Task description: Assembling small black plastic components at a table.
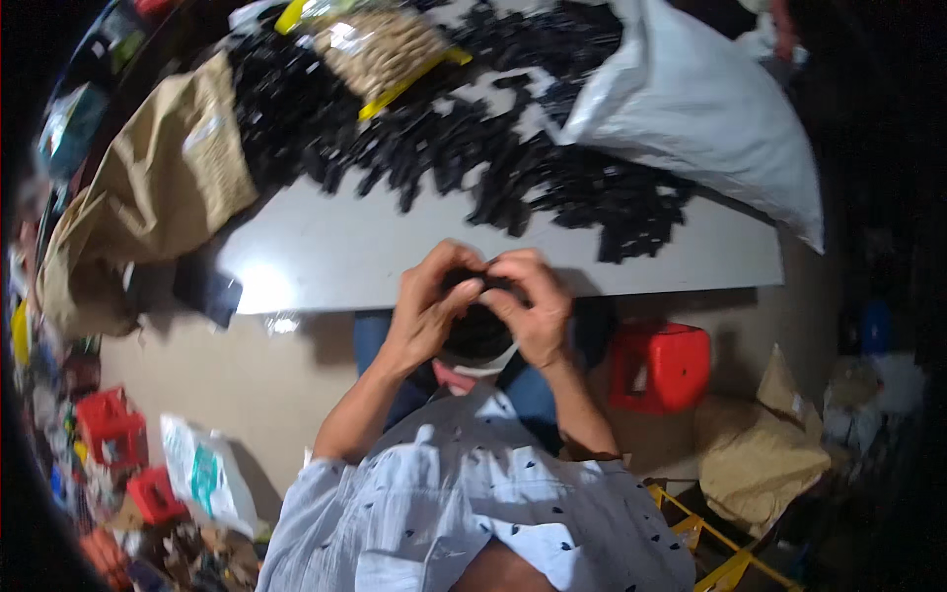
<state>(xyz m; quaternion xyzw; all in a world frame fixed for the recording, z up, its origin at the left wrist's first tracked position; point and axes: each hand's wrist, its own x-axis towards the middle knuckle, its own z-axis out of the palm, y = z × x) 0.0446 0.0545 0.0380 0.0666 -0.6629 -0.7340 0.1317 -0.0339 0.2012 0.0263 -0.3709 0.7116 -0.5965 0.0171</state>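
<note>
My left hand (pixel 430 308) and my right hand (pixel 536 308) meet just off the table's near edge. Both are closed, thumbs and fingertips pinching a small black piece (pixel 477 278) between them. My fingers cover most of it, so its exact kind cannot be made out. Below the hands, on or between my knees, is a round pale-rimmed container (pixel 483 367) with dark contents. Many similar-looking black pieces (pixel 419 143) lie heaped across the far part of the white table (pixel 395 257).
On the heap rests a clear bag of tan pieces (pixel 380 49). A large white sack (pixel 700 118) leans at the table's right, a brown sack (pixel 163 163) at its left. Red stools (pixel 659 367) and a white-green bag (pixel 202 469) stand on the floor; a brown paper bag (pixel 755 459) lies right.
</note>
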